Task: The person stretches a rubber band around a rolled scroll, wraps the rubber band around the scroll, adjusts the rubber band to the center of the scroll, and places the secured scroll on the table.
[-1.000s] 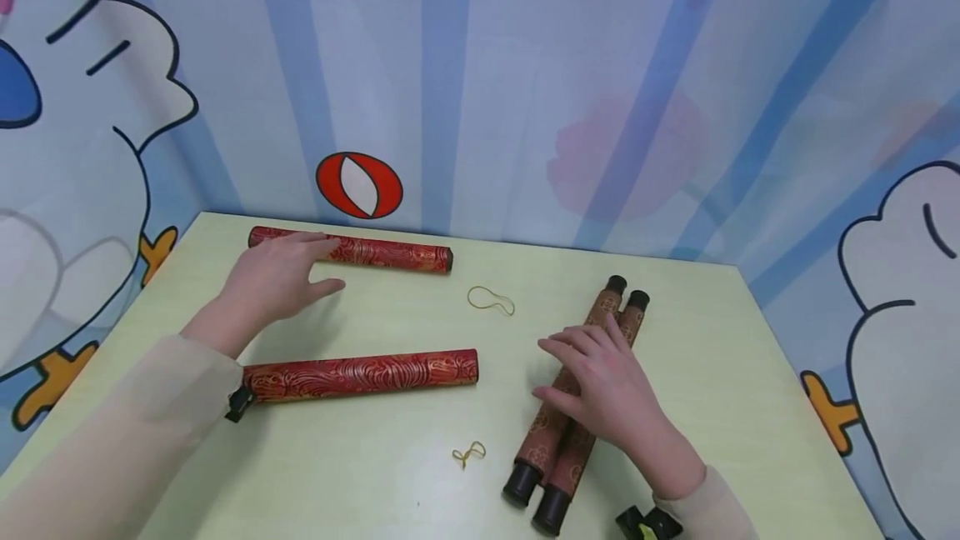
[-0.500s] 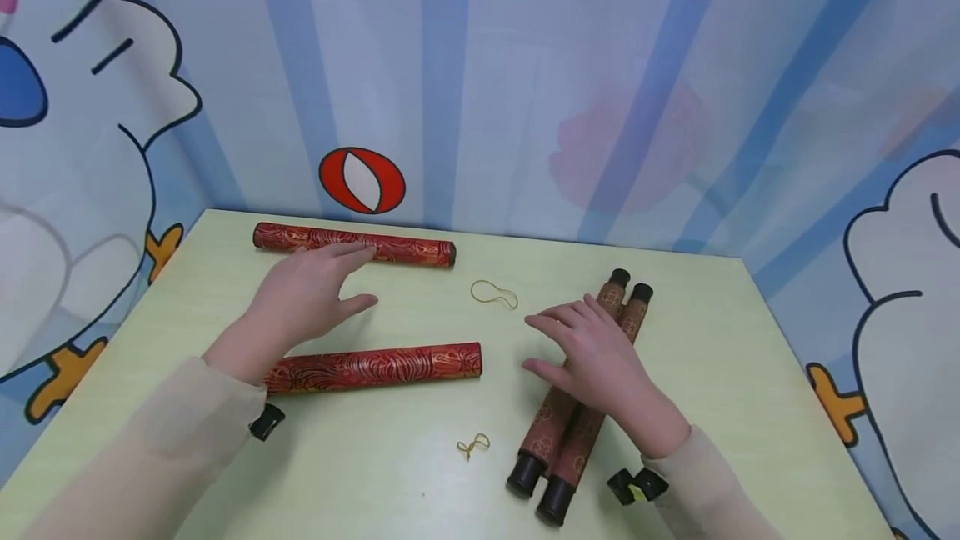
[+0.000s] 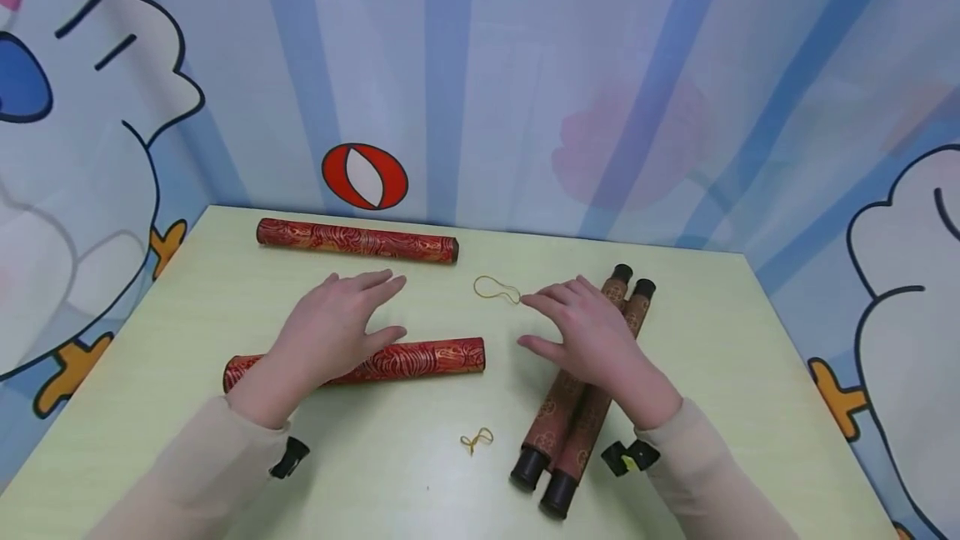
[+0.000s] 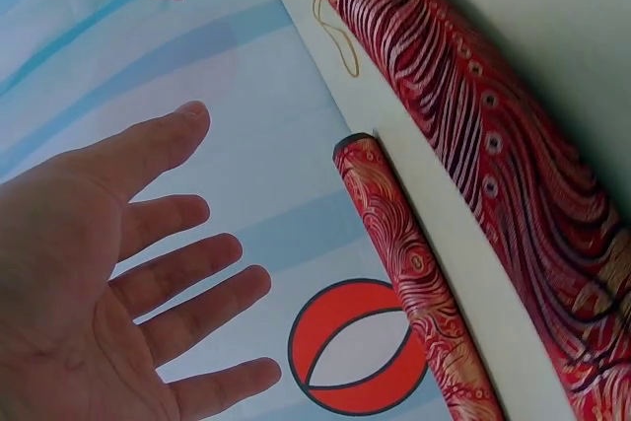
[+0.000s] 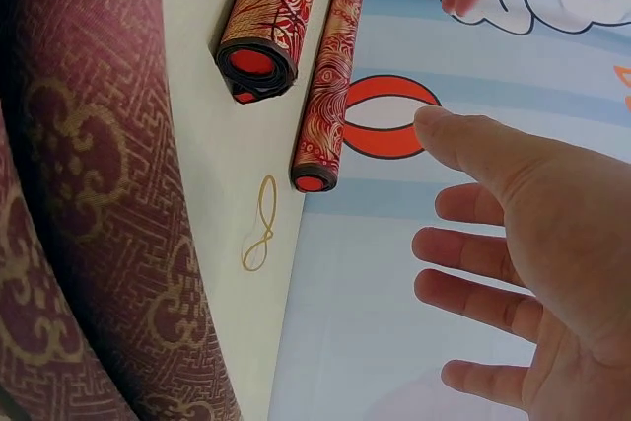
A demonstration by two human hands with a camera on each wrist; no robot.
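A: So, the near red roll [image 3: 431, 360]?
B: Near left, partly behind the left hand [image 3: 330, 325]. Fingers spread, nothing held.
A: Right hand [image 3: 592, 338]?
B: Likewise spread, nothing held, over two brown rolls [image 3: 551, 423].
A: Handling?
B: Judgement: move with wrists raised, so cuffs [image 3: 678, 432] nudge neither rolls nor gold loop [image 5: 267, 235].
A: Containers?
B: None seen.

A pale yellow-green table [image 3: 720, 332] spans the lower frame. Behind it, a light backdrop [image 3: 510, 48] with blue stripes fills the top. A white cartoon figure [image 3: 82, 165] covers the left edge, a second figure [image 3: 915, 373] the right. A red-and-white oval [image 3: 339, 177] sits left of centre, a faint pink shape [image 3: 600, 152] right of centre.
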